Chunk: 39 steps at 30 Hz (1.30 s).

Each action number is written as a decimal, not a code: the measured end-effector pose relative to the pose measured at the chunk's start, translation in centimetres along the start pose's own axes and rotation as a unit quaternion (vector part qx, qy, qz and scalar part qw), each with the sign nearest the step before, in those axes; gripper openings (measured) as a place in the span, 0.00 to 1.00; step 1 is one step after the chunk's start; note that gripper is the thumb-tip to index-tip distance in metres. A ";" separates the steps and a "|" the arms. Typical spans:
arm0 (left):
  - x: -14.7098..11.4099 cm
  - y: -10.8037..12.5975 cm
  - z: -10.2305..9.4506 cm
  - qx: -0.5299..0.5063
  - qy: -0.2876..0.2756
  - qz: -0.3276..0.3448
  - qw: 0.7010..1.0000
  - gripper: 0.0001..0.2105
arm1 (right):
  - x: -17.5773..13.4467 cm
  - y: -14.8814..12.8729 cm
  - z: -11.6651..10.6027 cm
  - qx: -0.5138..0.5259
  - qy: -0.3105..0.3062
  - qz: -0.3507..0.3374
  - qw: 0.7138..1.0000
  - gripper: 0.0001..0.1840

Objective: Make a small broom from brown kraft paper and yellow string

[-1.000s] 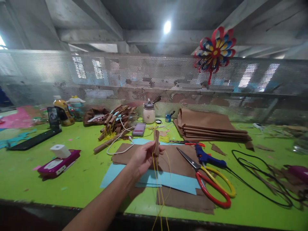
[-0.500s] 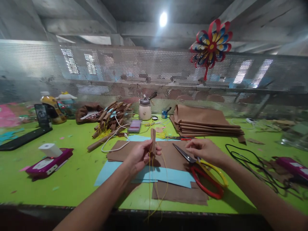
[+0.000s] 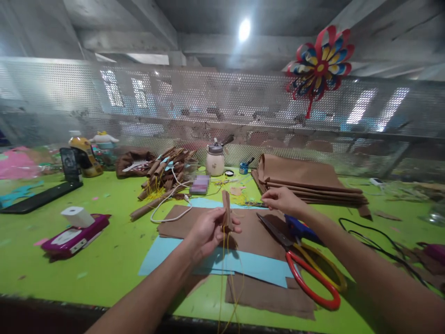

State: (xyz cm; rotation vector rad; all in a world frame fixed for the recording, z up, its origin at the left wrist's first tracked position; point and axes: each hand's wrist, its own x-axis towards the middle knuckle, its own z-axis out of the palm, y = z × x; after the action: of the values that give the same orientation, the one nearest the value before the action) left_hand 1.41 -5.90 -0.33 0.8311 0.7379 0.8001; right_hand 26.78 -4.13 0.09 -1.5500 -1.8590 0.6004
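Observation:
My left hand (image 3: 208, 232) is closed around a narrow folded strip of brown paper (image 3: 226, 211), held upright over the middle of the table. Long yellow thread (image 3: 223, 269) hangs from the strip towards the table's front edge. My right hand (image 3: 278, 199) hovers at the front of the brown paper stack, fingertips pinched together; whatever they hold, if anything, is too small to make out. Below it lie large scissors (image 3: 288, 243) with one red and one yellow handle, blades pointing at the strip. Brown sheets (image 3: 257, 236) and light blue sheets (image 3: 205, 253) lie under both hands.
Thick folded brown paper (image 3: 306, 174) is piled at the back right. Brown paper rolls with yellow thread (image 3: 163, 171) lie back left, near a white cable (image 3: 170, 218). A jar (image 3: 214, 160) stands behind. A purple device (image 3: 76, 234) and a phone (image 3: 45, 195) sit left.
My right hand has risen away from the large scissors towards the brown paper pile. A blue object now shows behind my right wrist. The view has shifted slightly left; my left hand still grips the strip.

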 end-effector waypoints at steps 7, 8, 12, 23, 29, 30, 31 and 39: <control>0.0 -0.6 -0.2 0.009 -0.038 0.003 0.999 0.05 | -0.4 -1.6 1.0 -0.023 -0.022 -0.035 0.999 0.15; 0.1 -0.6 -0.2 0.006 -0.041 0.001 0.999 0.05 | -0.7 -1.8 1.2 -0.024 -0.023 -0.037 0.999 0.15; 0.0 -0.7 -0.2 -0.001 -0.044 -0.011 0.999 0.05 | -1.9 -2.1 1.4 -0.032 -0.008 -0.037 0.999 0.16; 0.2 -0.8 -0.1 0.019 -0.024 -0.002 1.000 0.05 | -7.4 -1.4 -1.6 -0.154 -0.039 -0.032 0.987 0.15; 0.4 -0.7 0.1 0.039 -0.027 0.003 0.999 0.06 | -9.9 0.2 -2.7 -0.204 -0.099 -0.002 0.974 0.14; 0.4 -0.7 0.1 0.038 -0.024 0.001 0.999 0.06 | -10.2 0.4 -2.8 -0.210 -0.105 0.004 0.972 0.14; 0.4 -0.7 0.1 0.037 -0.019 0.000 0.999 0.06 | -10.5 0.6 -2.8 -0.218 -0.109 0.010 0.970 0.14; 0.5 -0.5 0.1 0.025 -0.005 0.010 1.000 0.05 | -11.7 0.7 -2.1 -0.251 -0.120 0.036 0.960 0.16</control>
State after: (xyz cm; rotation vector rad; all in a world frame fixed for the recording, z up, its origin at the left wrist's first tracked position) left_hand 1.87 -5.69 -0.84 0.8881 0.7441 0.7980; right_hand 29.99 -15.56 -1.09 -1.9422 -2.2725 0.3725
